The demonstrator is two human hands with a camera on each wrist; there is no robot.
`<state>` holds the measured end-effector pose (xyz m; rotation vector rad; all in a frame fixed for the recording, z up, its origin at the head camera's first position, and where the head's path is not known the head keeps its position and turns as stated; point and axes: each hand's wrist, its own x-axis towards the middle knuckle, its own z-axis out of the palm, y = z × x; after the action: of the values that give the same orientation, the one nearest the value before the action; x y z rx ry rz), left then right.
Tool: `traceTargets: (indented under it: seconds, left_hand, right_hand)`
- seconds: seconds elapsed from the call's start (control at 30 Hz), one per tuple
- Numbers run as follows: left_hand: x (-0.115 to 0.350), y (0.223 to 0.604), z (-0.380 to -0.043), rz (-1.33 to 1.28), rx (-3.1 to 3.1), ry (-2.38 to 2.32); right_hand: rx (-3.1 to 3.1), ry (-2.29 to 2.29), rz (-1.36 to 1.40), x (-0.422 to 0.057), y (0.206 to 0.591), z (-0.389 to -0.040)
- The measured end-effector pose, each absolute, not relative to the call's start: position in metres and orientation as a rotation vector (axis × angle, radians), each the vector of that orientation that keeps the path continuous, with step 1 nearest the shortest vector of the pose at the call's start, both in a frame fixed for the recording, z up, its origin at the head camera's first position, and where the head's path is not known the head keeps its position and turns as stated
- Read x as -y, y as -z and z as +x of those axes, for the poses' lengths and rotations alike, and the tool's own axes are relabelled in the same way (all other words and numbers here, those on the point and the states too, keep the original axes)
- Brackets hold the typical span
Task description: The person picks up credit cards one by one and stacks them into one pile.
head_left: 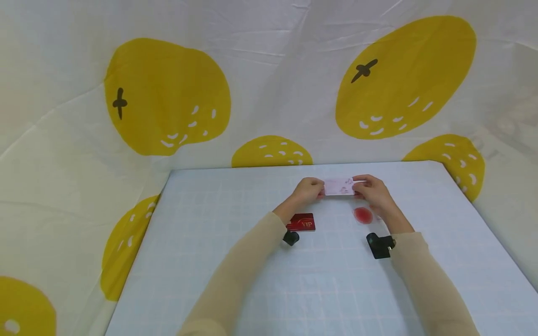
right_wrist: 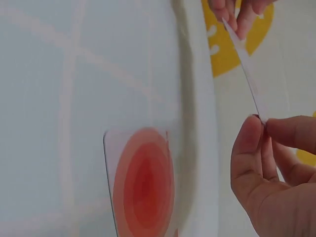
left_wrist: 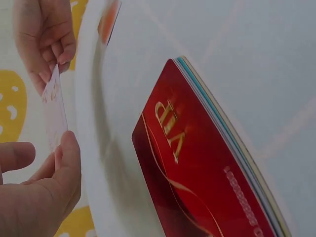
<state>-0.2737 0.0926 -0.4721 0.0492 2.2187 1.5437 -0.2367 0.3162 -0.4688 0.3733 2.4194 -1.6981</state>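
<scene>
Between both hands, a pale pink card (head_left: pixel 338 186) with small printed marks is held up near the far edge of the table. My left hand (head_left: pixel 309 189) pinches its left end. The right hand (head_left: pixel 373 190) pinches the right end between thumb and fingers, seen close in the right wrist view, where the card (right_wrist: pixel 247 69) appears nearly edge-on. Below the left wrist lies a stack of cards (left_wrist: pixel 182 163), topped by a red one with gold VIP lettering. Under the right hand, a card with a red oval print (right_wrist: pixel 145 182) rests on the table.
The table (head_left: pixel 201 261) wears a pale blue cloth with faint grid lines. Behind it hangs a white sheet (head_left: pixel 286 84) printed with yellow fruit. Black wrist cameras (head_left: pixel 380 246) sit on both forearms, close over the tabletop.
</scene>
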Motion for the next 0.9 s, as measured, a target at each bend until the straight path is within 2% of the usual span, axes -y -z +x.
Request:
traceTargets:
  seconds: [0.43, 0.9]
  left_hand:
    - [-0.030, 0.474, -0.260, 0.111, -2.147, -1.641]
    - [0.026, 0.472, -0.225, 0.203, -2.154, -1.613]
  right_hand:
    - [-2.432, 1.732, 0.169, -0.269, 0.463, -0.226]
    - [-2.462, 1.665, -0.042, -0.231, 0.475, -0.210]
